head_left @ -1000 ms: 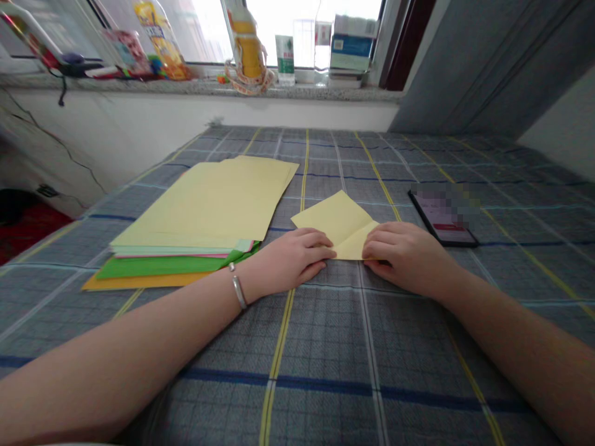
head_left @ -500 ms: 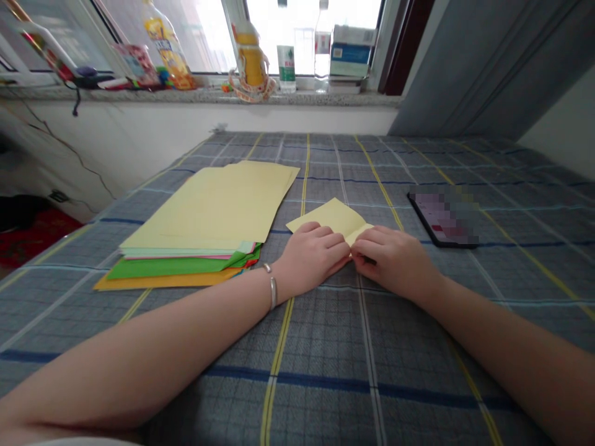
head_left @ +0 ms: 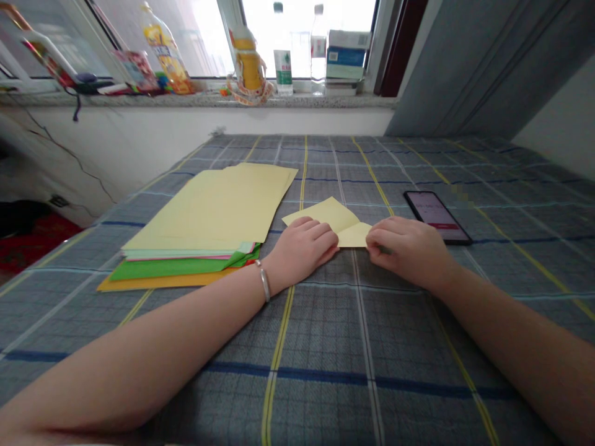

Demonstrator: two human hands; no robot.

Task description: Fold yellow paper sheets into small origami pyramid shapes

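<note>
A small piece of pale yellow paper [head_left: 332, 212] with a crease running across it lies on the plaid cloth, partly covered by my hands. My left hand [head_left: 307, 244], fingers together and curled, presses down on its near left side. At the paper's right corner, my right hand [head_left: 395, 248] has its thumb and fingers closed in a pinch. The near edge of the paper shows between both hands. To the left lies a stack of coloured paper sheets [head_left: 218, 204], pale yellow on top with green and orange below.
A phone [head_left: 439, 214] with a lit screen lies just beyond my right hand. The grey plaid cloth [head_left: 320, 359] covers the whole surface. On the windowsill [head_left: 199, 100] stand bottles, a tube [head_left: 283, 71] and boxes [head_left: 346, 57].
My right hand has moved right, away from my left hand, to the paper's right corner. My left hand has shifted slightly left. More of the paper's near edge shows.
</note>
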